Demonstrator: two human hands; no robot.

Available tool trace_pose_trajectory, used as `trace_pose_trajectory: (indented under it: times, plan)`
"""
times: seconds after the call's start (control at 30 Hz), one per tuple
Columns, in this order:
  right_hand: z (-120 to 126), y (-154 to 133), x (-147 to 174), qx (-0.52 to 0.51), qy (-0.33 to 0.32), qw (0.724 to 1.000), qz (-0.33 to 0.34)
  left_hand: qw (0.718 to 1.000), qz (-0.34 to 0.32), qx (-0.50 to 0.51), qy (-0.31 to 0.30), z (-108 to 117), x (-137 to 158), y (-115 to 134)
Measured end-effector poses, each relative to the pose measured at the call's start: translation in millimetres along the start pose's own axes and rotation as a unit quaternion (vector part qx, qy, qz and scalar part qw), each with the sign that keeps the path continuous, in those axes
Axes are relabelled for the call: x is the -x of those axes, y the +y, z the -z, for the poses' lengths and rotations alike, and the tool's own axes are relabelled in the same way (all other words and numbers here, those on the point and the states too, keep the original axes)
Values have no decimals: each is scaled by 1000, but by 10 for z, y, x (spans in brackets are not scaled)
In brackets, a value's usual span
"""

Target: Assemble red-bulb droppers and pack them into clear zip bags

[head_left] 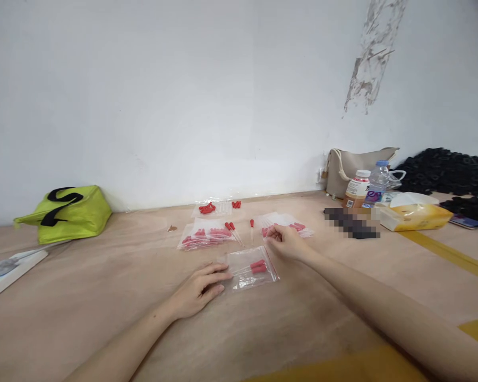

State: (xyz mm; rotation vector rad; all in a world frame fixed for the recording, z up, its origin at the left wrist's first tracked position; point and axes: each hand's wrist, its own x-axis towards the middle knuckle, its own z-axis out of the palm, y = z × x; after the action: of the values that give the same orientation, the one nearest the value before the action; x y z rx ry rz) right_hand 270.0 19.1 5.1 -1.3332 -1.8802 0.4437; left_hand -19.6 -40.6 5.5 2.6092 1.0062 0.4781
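A clear zip bag [242, 277] lies flat in front of me, with red-bulbed droppers [258, 266] inside, their thin clear stems pointing left. My left hand [201, 289] rests on the table, fingers stretched out and apart, fingertips at the bag's left edge. Beyond the bag's upper right corner, my right hand [286, 241] has its thumb and fingers pinched together; what lies between them is too small to make out. It partly covers a right-hand pile of filled bags [302, 229]. Loose droppers [252, 225] lie between this pile and a left-hand pile of filled bags [199, 241].
Red rubber bulbs [207, 208] lie near the wall. A green bag [77, 212] stands at far left. At right are a beige bag [356, 164], a drink bottle [357, 190], a water bottle [376, 183], a tissue pack [418, 215] and a black heap [446, 170].
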Motion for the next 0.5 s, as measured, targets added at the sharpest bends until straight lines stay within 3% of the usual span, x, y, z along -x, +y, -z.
trace_pose_trajectory:
  times: [0.1,0.2,0.33,0.5]
  plan:
    - [-112,-79,-316,98,-10,994,-57,1000,-8,8,8,0,0,8]
    - [-333,-159,-596,128,0,985,-115,1000,-12,5,10,1,1,26]
    - [-571,-209,-835,138,-5,973,-184,1000,-15,-8,7,6,5,39]
    - [-596,-232,-982,95,-36,973,-207,1000,-18,-17,6,8,12,28]
